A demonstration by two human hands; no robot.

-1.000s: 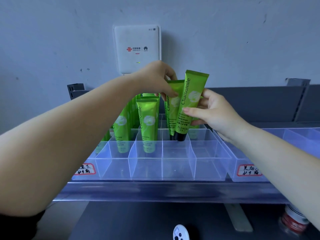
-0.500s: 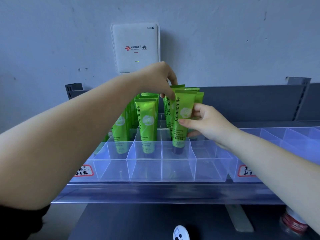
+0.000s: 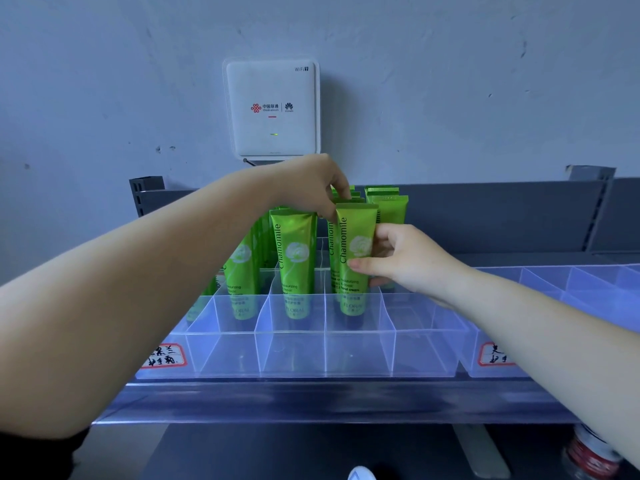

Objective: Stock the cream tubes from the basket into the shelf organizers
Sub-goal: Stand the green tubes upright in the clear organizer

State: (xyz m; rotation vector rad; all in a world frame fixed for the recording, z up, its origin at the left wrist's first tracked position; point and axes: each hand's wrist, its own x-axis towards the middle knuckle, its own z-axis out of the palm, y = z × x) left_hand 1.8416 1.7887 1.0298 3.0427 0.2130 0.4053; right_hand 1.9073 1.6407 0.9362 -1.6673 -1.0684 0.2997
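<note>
Basically, tube (image 3: 353, 258) stood upright, long axis vertical, base in organizer (image 3: 360, 344) third lane; right hand (image 3: 405, 261) pinched its right side, left hand (image 3: 311, 188) pinched tops of tubes behind.

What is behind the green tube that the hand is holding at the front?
Behind the front Chamomile tube, which the right hand grips, more green tubes stand in the same lane of the clear organizer. The left hand holds their tops. How many there are is hidden.

shelf (image 3: 311, 400) | two clear organizers (image 3: 294, 355) side by side
</note>
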